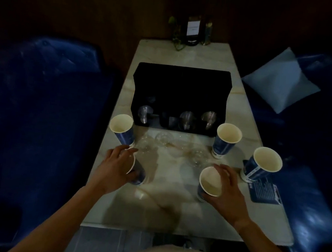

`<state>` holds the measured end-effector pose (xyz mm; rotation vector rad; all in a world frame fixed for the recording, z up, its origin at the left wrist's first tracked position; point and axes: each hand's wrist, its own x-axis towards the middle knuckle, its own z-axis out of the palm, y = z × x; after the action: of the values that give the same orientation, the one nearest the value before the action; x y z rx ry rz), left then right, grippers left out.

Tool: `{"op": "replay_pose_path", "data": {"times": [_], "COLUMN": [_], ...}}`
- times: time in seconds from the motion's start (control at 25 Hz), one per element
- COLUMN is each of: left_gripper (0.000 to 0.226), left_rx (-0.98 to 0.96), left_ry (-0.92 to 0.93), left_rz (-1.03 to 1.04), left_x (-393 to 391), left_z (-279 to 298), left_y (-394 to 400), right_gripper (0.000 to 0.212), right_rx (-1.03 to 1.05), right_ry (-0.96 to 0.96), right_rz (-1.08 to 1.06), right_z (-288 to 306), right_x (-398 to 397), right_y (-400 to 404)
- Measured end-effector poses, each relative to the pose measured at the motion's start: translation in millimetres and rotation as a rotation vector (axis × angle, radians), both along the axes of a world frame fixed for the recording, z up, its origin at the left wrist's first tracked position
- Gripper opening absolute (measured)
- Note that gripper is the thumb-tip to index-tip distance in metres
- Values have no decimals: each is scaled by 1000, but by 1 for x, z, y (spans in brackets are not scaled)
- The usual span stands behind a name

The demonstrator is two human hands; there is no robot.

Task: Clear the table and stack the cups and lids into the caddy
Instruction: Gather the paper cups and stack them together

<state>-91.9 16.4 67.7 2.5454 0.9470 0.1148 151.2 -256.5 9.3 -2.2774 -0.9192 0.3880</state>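
No legible text

Print on the blue card (265, 191) right of the black caddy (181, 90), the cups' sides and the far white sign (193, 28) is too blurred to read.

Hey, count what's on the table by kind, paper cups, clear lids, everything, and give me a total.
Blue paper cups with cream insides: 5, one in the left hand, one in the right hand
Clear plastic dome lids loose on the pale marble table: about 4, hard to separate in the dim light
Black caddy: 1
Blue printed card: 1
Total: about 11

Clear lids (179, 148) barely readable in dimness; caddy (182, 86) interior perhaps holds cups.
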Motion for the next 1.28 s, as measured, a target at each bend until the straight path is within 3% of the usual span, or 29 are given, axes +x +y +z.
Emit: {"op": "replay_pose_path", "data": {"times": [0.24,0.36,0.52,0.64,0.84,1.04,1.28], "left_gripper": [69,69,70,73,75,69,65], "left_rx": [-93,-109,-65,20,140,134,143], "left_ry": [-374,-463,-430,-322,-197,-76,-119], "left_rz": [-72,-165,-305,-392,-502,-504,-474], "left_x": [50,75,111,134,157,171,172], "left_z": [54,78,81,66,33,-1,-30], "left_y": [-46,-65,-90,-108,-129,-149,-156], "right_gripper": [101,99,95,87,93,94,83], "right_rx": [116,157,219,242,192,156,201], "right_ry": [203,251,377,359,372,361,404], "right_rz": [-90,-63,-44,-10,39,63,63], "right_z": [-10,-13,-14,-5,-7,-8,-12], "right_x": [0,3,6,8,12,14,14], "right_y": [0,0,-1,4,-5,-7,-11]}}
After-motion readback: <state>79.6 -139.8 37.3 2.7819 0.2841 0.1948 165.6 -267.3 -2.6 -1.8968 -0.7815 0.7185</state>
